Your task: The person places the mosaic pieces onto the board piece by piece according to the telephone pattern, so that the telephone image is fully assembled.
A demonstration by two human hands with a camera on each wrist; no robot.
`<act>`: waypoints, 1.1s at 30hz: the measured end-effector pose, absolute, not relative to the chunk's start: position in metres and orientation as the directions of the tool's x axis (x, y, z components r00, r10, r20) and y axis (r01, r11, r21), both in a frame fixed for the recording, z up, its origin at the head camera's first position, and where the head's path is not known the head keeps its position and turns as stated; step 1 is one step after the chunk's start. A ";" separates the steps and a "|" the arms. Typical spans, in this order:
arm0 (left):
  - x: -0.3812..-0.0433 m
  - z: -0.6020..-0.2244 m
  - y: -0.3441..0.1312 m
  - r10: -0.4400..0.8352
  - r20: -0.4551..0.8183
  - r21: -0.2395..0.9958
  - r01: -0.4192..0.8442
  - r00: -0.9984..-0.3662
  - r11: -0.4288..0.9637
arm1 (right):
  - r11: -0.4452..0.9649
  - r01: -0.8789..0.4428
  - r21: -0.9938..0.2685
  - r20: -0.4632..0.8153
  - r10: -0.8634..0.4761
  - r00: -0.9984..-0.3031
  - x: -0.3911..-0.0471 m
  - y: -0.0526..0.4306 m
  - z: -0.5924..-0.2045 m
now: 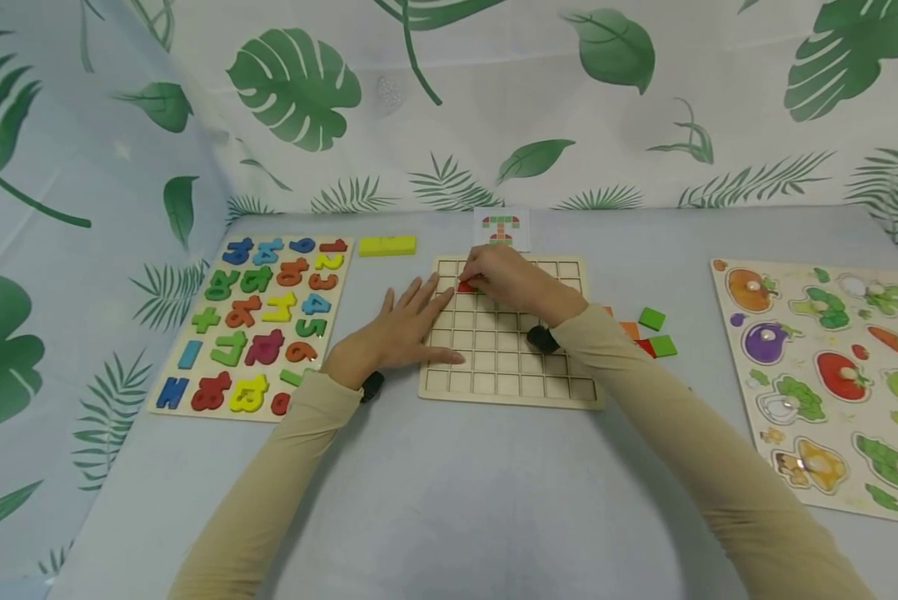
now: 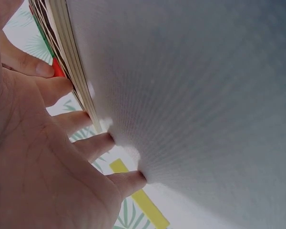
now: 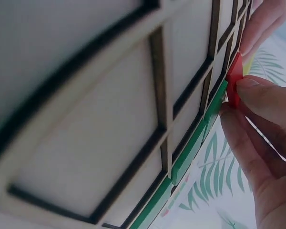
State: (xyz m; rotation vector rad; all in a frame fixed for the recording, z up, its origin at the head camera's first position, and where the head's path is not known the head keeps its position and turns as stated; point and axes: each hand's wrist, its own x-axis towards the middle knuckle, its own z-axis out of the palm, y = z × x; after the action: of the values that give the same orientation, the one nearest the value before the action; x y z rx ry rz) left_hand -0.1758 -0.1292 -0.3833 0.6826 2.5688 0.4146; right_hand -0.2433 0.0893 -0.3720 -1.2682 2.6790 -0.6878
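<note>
Number board sits at far left on the table, set with coloured numerals and signs. Yellow block lies just right of its far corner. Left hand next: fingers straight and spread, holding nothing; index tip at the near-left side of the grid board, little fingertip on the table, thumb out over the cells. Red tile is at the grid's upper left, pinched between thumb and fingers of the right hand; can't tell if it's seated. Right wrist view: green tiles lie in a line along the grid, red one at their end. Pattern card lies just beyond the grid, partly behind that hand. Right of the grid: loose green, orange and red tiles. Vegetable board at far right, knobbed pieces on it.
</note>
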 end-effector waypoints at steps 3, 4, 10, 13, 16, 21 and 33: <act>-0.176 -0.383 -0.129 0.528 -0.344 0.389 0.394 -0.776 0.833 | 0.556 -0.719 -0.416 0.098 -0.759 -0.644 -0.242 0.089 -0.372; -0.176 -0.383 -0.129 0.529 -0.345 0.389 0.395 -0.776 0.833 | 0.555 -0.721 -0.414 0.100 -0.760 -0.642 -0.241 0.088 -0.371; -0.177 -0.382 -0.128 0.527 -0.347 0.382 0.396 -0.776 0.835 | 0.556 -0.727 -0.402 0.093 -0.766 -0.637 -0.239 0.090 -0.369; -0.177 -0.382 -0.128 0.526 -0.347 0.382 0.395 -0.777 0.836 | 0.550 -0.726 -0.412 0.061 -0.779 -0.625 -0.239 0.093 -0.365; -0.176 -0.383 -0.128 0.524 -0.349 0.382 0.393 -0.777 0.837 | 0.530 -0.715 -0.456 0.031 -0.793 -0.608 -0.239 0.100 -0.358; -0.176 -0.384 -0.128 0.521 -0.352 0.375 0.393 -0.777 0.839 | 0.546 -0.646 -0.534 -0.024 -0.773 -0.633 -0.235 0.124 -0.333; -0.175 -0.383 -0.127 0.522 -0.338 0.379 0.395 -0.783 0.837 | 0.700 -0.549 -0.457 -0.045 -0.634 -0.772 -0.209 0.222 -0.280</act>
State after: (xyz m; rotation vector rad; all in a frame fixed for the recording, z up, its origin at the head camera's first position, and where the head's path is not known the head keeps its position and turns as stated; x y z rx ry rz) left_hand -0.1751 -0.1270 -0.3835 0.6796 2.5816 0.4016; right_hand -0.2091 0.2218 -0.2804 -0.9539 2.7095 -0.6328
